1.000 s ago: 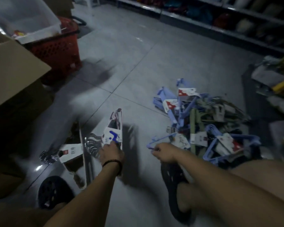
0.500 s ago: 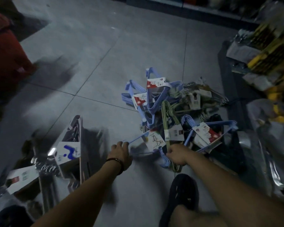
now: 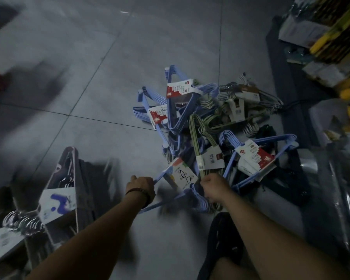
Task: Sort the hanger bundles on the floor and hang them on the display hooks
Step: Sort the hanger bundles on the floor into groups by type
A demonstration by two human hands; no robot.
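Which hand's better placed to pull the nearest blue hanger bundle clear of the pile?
Left, probably. The left hand grips the free corner of the blue hanger bundle, on the bare-floor side. The right hand seems to grip it near the hooks, crowded against the green hanger bundle.

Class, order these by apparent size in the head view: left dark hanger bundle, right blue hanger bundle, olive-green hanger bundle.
1. dark hanger bundle with blue-marked card, nearest camera
2. right blue hanger bundle with red-and-white card
3. olive-green hanger bundle, partly buried
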